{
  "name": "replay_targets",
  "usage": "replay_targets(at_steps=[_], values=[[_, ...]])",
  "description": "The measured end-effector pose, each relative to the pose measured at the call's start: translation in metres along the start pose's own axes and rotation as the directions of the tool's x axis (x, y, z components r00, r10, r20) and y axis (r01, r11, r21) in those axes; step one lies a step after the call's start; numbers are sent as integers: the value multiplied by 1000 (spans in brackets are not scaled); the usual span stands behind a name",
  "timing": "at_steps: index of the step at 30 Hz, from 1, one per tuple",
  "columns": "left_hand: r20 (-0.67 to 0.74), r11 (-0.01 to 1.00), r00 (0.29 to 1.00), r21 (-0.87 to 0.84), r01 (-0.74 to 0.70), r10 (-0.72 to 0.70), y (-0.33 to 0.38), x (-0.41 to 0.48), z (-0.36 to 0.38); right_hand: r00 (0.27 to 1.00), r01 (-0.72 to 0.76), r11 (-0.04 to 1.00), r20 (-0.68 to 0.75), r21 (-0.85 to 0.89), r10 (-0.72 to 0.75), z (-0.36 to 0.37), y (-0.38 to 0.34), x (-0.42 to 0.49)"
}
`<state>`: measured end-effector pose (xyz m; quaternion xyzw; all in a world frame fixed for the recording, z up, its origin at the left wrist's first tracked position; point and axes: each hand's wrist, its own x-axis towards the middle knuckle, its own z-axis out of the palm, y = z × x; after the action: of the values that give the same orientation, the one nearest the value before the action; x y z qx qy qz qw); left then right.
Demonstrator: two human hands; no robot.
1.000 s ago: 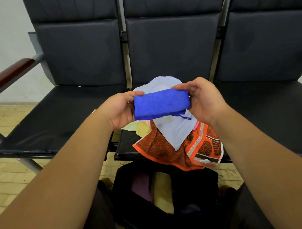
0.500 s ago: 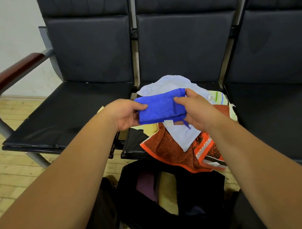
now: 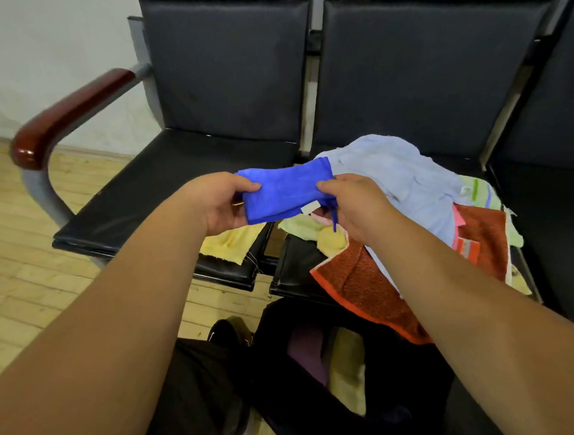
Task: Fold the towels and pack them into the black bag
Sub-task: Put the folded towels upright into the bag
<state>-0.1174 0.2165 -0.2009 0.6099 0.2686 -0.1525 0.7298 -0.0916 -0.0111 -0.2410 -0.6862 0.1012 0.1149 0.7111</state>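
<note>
A folded bright blue towel (image 3: 285, 193) is held in the air between both hands, above the gap between two seats. My left hand (image 3: 218, 203) grips its left end, thumb on top. My right hand (image 3: 353, 203) pinches its right end, where a white label and a blue loop hang. Below, on the floor between my legs, the black bag (image 3: 392, 370) stands open with a purple and a pale yellow towel inside. A loose pile lies on the middle seat: a light blue towel (image 3: 408, 183), a rust-orange towel (image 3: 362, 279) and a yellow towel (image 3: 234, 242).
A row of black padded seats (image 3: 142, 203) with high backs stands ahead. A dark red armrest (image 3: 70, 111) juts out at the left. Wooden floor (image 3: 16, 233) shows on the left, under the seats. My dark trouser legs and a shoe frame the bag.
The blue towel has shifted left and slightly down with both hands. My right hand moved from its top edge to pinch its right end. The view has swung left.
</note>
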Motion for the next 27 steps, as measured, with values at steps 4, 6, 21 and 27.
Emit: replay_targets(at_steps=[4, 6, 21, 27], values=[[-114, 1000, 993, -2, -19, 18, 6, 11, -35, 1000, 22, 992, 5, -123, -22, 48, 2, 28], [-205, 997, 978, 65, -29, 42, 8, 19, -54, 998, 54, 984, 29, -169, -50, 75, 4, 43], [-550, 755, 833, 571, 323, 59, 8, 53, -135, 941, 338, 637, 269, -693, -207, 217, 33, 129], [-483, 763, 868, 602, 233, 116, -19, 79, -155, 902, 431, 469, 385, -771, -197, 241, 49, 146]])
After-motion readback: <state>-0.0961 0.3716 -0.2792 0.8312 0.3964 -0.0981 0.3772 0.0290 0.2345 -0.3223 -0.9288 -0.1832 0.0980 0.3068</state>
